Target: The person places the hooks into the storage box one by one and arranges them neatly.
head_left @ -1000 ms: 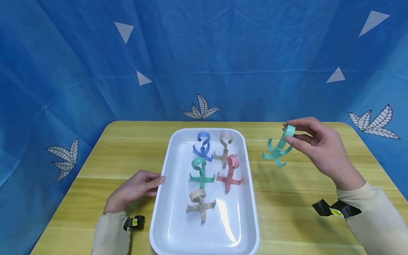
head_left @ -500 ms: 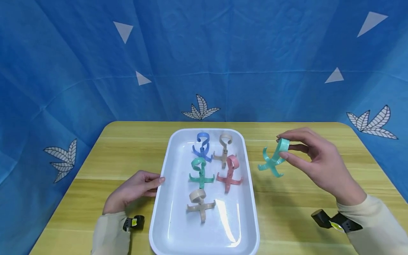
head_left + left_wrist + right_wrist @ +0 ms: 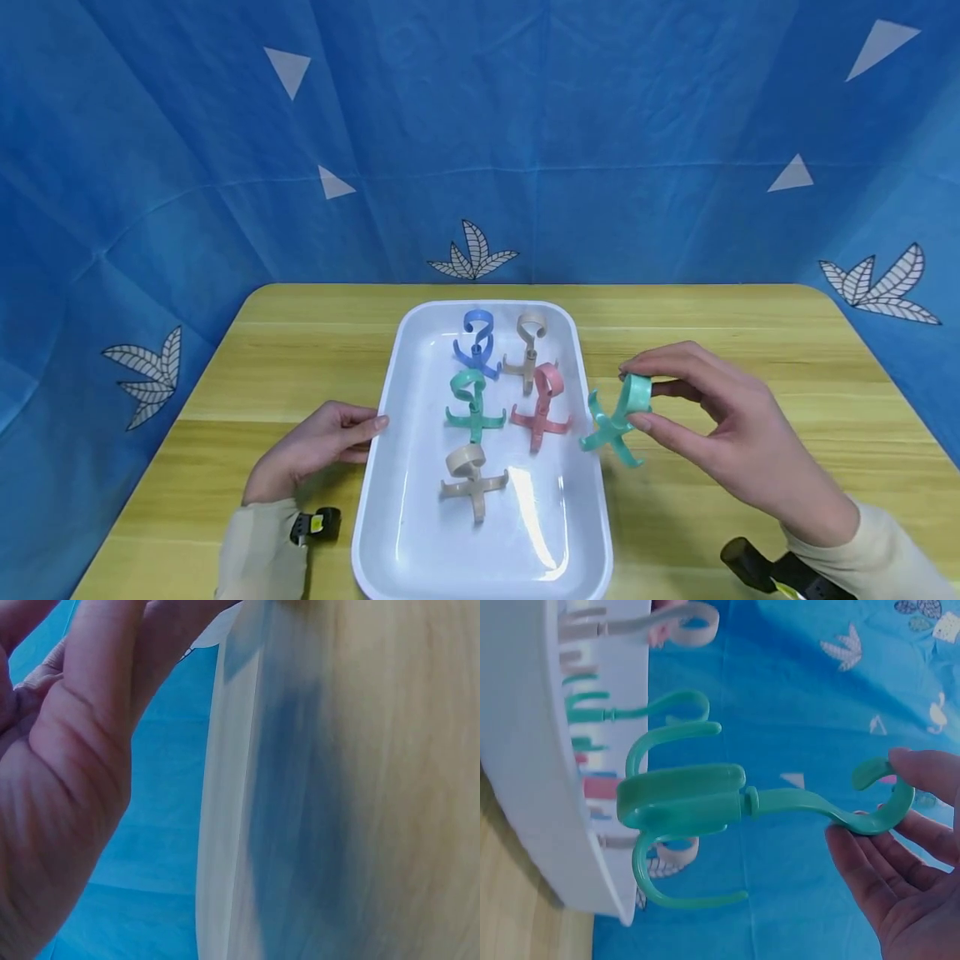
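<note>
My right hand [image 3: 712,425] pinches a mint-green multi-prong hanging hook [image 3: 617,427] by its curled top, prongs pointing down. It hangs over the right rim of the white tray [image 3: 416,567]. In the right wrist view the green hook [image 3: 682,799] is seen side-on, with thumb and fingers at its curl. My left hand [image 3: 322,442] holds the tray's left edge, thumb on the rim. Similar hooks stand prongs-down in the tray: a blue hook [image 3: 477,354], a beige hook [image 3: 529,367], a green hook [image 3: 476,417], a pink hook [image 3: 540,421] and a greyish-beige hook [image 3: 476,492].
The tray rests on a light wooden table [image 3: 300,333]. A blue curtain [image 3: 600,125] with printed leaves and triangles hangs behind and beside it. The tray's front part, with a bright reflection, is bare of hooks.
My right hand has moved left and nearer with the green hook, from beside the tray to its right rim. The left hand and the hooks in the tray have stayed put.
</note>
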The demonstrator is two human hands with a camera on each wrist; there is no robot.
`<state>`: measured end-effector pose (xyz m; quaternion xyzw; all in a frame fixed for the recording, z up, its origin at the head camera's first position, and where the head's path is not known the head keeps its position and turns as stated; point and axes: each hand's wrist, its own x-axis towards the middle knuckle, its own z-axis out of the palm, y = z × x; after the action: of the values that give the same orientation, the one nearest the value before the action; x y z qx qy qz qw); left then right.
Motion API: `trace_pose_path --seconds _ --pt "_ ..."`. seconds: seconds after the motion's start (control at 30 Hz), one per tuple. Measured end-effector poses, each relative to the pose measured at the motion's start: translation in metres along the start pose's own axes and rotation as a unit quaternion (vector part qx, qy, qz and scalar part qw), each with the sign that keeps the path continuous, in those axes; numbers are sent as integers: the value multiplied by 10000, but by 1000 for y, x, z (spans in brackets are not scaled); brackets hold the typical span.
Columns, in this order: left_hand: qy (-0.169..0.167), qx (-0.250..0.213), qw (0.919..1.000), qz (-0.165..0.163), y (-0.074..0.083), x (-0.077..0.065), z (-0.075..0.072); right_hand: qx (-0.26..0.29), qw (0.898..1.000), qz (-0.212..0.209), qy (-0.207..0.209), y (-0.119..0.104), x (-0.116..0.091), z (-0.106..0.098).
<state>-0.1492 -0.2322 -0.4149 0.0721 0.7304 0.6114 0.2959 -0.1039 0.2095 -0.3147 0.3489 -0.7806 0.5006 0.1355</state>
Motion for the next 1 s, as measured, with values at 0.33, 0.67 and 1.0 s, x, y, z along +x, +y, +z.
trace_pose_path --seconds 0.33,0.67,1.0 --pt "100 77 9999 -110 -2 -5 -2 137 9986 -190 -480 -7 3 17" --pt "65 25 9999 -74 -2 -2 0 460 9954 -150 -828 -7 7 29" --pt "101 59 9999 -56 -3 1 -1 396 9928 155 -1123 -2 6 33"
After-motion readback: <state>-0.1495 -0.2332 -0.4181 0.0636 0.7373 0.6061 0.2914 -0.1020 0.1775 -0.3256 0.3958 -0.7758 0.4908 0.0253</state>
